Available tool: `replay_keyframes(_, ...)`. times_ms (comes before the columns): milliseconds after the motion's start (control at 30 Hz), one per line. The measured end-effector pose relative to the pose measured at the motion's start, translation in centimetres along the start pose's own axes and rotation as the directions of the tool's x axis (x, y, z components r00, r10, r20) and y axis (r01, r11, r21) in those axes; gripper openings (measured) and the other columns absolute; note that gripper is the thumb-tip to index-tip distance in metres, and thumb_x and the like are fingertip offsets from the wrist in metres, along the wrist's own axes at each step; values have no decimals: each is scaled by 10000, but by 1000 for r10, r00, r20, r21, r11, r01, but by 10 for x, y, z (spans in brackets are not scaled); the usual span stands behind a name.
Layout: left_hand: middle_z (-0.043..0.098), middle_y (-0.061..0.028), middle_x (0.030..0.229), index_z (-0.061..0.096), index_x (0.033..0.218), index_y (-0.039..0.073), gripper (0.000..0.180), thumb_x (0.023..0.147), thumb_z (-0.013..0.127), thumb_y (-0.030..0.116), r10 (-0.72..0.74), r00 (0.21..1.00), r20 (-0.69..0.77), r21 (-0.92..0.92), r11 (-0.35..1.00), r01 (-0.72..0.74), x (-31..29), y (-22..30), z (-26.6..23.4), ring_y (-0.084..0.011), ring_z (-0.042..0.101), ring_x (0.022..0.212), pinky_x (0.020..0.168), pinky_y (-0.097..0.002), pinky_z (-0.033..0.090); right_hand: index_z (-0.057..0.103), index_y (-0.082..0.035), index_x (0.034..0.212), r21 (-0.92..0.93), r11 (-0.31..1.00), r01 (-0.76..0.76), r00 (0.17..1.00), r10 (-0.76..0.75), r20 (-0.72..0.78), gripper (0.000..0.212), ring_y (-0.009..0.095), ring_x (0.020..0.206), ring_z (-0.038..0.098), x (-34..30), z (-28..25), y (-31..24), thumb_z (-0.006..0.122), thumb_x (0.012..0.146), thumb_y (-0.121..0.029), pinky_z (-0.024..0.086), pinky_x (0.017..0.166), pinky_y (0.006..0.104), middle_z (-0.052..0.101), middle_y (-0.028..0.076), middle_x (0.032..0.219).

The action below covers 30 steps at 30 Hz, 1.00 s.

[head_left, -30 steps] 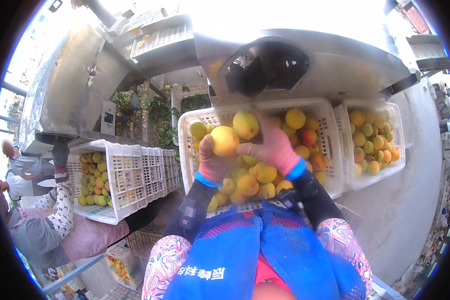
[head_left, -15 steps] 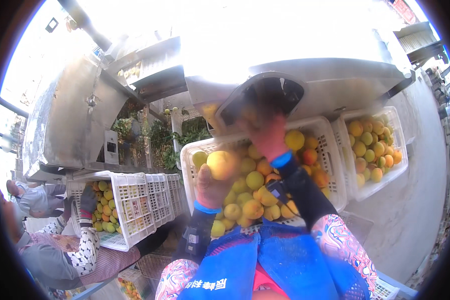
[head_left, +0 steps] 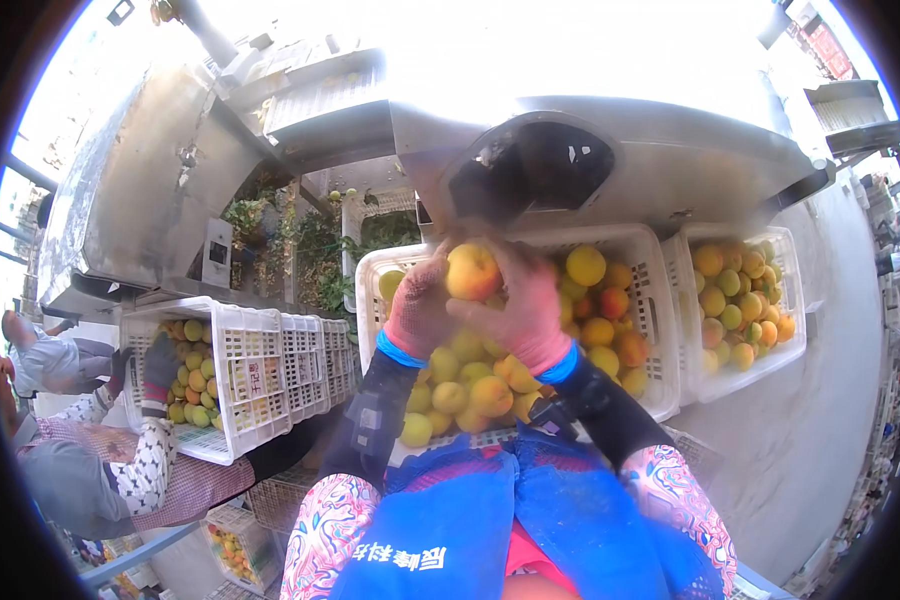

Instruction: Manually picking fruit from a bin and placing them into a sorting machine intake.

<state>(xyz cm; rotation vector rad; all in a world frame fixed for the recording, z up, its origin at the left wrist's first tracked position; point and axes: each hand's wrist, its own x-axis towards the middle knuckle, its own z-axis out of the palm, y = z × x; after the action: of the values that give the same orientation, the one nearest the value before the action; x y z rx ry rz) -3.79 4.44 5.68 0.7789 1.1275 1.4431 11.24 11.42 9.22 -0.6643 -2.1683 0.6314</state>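
Over a white plastic crate (head_left: 670, 345) full of yellow, green and red-blushed peaches, both my gloved hands come together around one peach (head_left: 473, 272). My left hand (head_left: 417, 308) is closed on its left side. My right hand (head_left: 522, 312) cups its right side, with the fingers bent toward it. The other peaches (head_left: 490, 395) lie loosely under and around my hands. Part of the crate is hidden by my forearms.
A metal chute with a dark opening (head_left: 530, 170) stands just beyond the crate. At right is a second white crate (head_left: 798, 330) of peaches. At left, a co-worker's gloved hand (head_left: 160, 365) reaches into another crate (head_left: 226, 390). Leafy plants (head_left: 385, 225) grow behind.
My right hand has drawn back from the chute opening to meet my left hand. The peach in my left hand has moved up and right, and now sits between both hands.
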Motion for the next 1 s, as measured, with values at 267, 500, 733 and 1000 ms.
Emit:
replay_keyframes(267,610,-144,1235,562,1307,112,542,806,731,230,38,999,-7,448,894,-31,-21,-118,-30,-321,611,1123,954,-413,495,599,1,1249,-330,940,-85,975,10,-222,714,416,995,612,32,20,32,839,710,-401,486,864,506,651,198,1103)
replay_keyframes(500,592,-154,1182,627,1251,139,510,757,700,241,-343,802,488,864,58,-501,-16,-96,16,-381,641,1013,825,-488,530,745,-104,1066,-84,995,53,990,-63,-128,254,312,897,699,86,-16,66,748,871,-268,546,775,430,725,126,936)
replay_keyframes(733,669,-194,1128,664,1184,99,393,816,672,238,-470,811,348,937,169,-305,15,-100,17,-374,676,1014,819,-478,556,627,-109,1289,-505,862,43,811,264,521,556,352,1033,644,-65,-5,122,764,783,-296,510,914,453,669,162,1178)
replay_keyframes(1000,642,-123,1253,579,1343,77,609,856,714,416,-338,941,12,-110,935,337,-33,-104,-21,-325,627,1158,969,-499,525,555,-92,1363,-507,844,178,578,327,747,757,336,1139,597,-90,-30,165,831,694,-314,501,937,439,629,154,1251)
